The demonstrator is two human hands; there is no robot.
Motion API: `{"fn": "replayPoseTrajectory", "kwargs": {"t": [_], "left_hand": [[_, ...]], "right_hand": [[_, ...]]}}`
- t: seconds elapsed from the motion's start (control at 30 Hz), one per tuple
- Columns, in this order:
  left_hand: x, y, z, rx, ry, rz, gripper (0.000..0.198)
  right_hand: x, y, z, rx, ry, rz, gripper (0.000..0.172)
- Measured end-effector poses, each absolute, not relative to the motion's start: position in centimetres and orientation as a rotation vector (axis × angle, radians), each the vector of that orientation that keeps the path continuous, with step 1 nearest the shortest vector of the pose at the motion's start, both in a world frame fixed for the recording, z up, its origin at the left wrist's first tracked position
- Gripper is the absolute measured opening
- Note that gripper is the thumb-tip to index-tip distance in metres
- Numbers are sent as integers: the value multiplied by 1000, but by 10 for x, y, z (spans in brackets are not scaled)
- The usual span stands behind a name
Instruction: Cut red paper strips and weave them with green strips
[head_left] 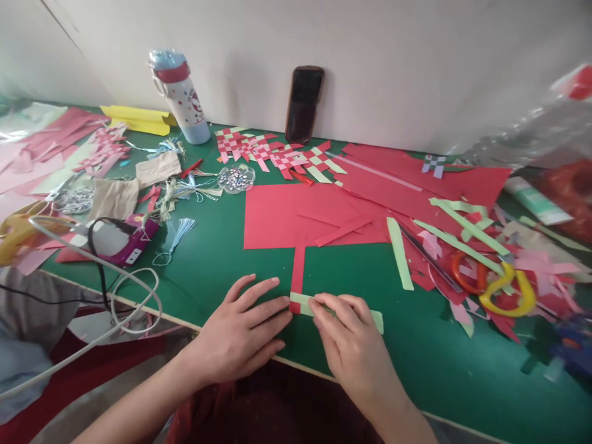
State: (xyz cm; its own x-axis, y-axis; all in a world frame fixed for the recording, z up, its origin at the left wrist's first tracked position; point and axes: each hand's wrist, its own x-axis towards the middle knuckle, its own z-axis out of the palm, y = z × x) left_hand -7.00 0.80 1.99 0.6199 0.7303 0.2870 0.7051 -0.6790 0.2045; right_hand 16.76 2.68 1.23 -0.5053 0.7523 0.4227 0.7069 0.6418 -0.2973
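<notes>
Near the table's front edge, a light green paper strip (377, 320) lies crosswise over the lower end of a red paper strip (298, 271). My right hand (349, 333) has its thumb and fingers pinched on the green strip, which shows on both sides of the fingers. My left hand (250, 327) lies open with spread fingers, its fingertips at the left end where the two strips cross. The upper end of the red strip meets a large red paper sheet (272, 216). Another light green strip (400, 253) rests to the right.
Yellow-and-orange scissors (509, 293) lie among paper scraps on the right. Woven paper pieces (259, 148), a phone (305, 102) and a water bottle (182, 98) are along the wall. Tassels (180, 234), a bead dish (235, 179) and a white cable (160, 302) are at left.
</notes>
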Motion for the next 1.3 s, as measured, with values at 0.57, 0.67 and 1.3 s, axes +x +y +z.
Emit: {"fn": "replayPoseTrajectory", "kwargs": {"t": [0.57,0.67,1.3], "left_hand": [[-65,9,21,2823,1226,483,35],[-64,8,18,2788,1242,503,35],[-51,9,14,2852,1242,514,35]], "right_hand": [[167,25,12,-1148,-2282,146,25],[167,24,12,-1158,-2295,135,25],[166,20,13,-1197,-2293,186,27]]}}
